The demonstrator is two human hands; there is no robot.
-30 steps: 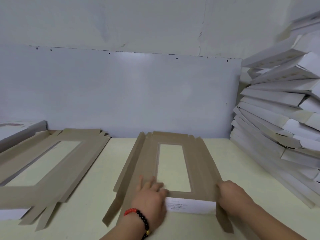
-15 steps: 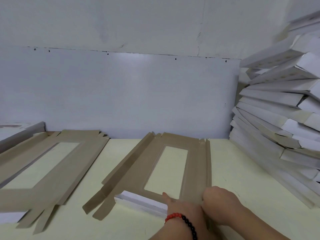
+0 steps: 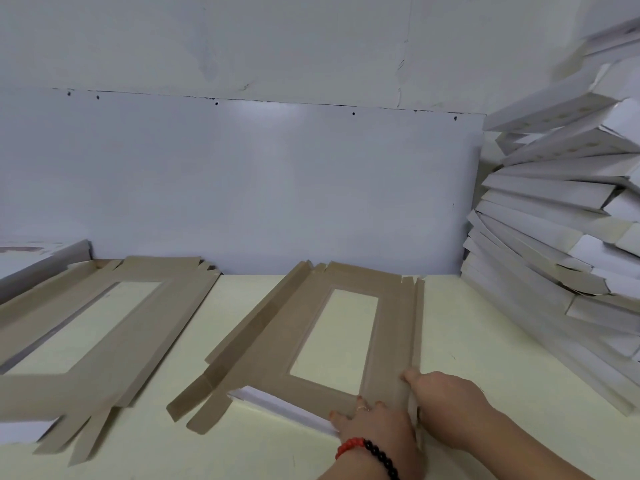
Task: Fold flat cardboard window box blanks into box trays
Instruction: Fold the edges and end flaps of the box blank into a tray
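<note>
the flat brown cardboard window box blank (image 3: 332, 344) lies brown side up on the pale yellow table (image 3: 485, 341), turned a little askew, its rectangular window cut-out just ahead of the fingers and showing the table through it. the left hand (image 3: 374, 427), with a red and black bead bracelet (image 3: 367, 452) at the wrist, presses flat with straight fingers on the blank's near corner, pinning it down; it holds nothing. right beside it, touching, the right hand (image 3: 446, 407) has its fingers curled against the long side flap (image 3: 415, 327), which stands raised along the crease running away from the grip; how far the thumb wraps behind the flap cannot be told. on the far side from the grip, the near end flap's white face (image 3: 284, 408) is partly turned up, and the opposite long flaps still lie flat. the likely trouble from here: if the pinning hand lifts or slides, the askew blank could skate on the smooth table and the flap would bend off its score line, leaving a crooked wall; pushing only at the near end could also bow the long flap. there are no filled containers in view: beyond the grip to the right leans a tall stack of folded white box trays (image 3: 554, 237), nested on one another, and well off to the left lies a pile of more flat brown blanks (image 3: 104, 327).
</note>
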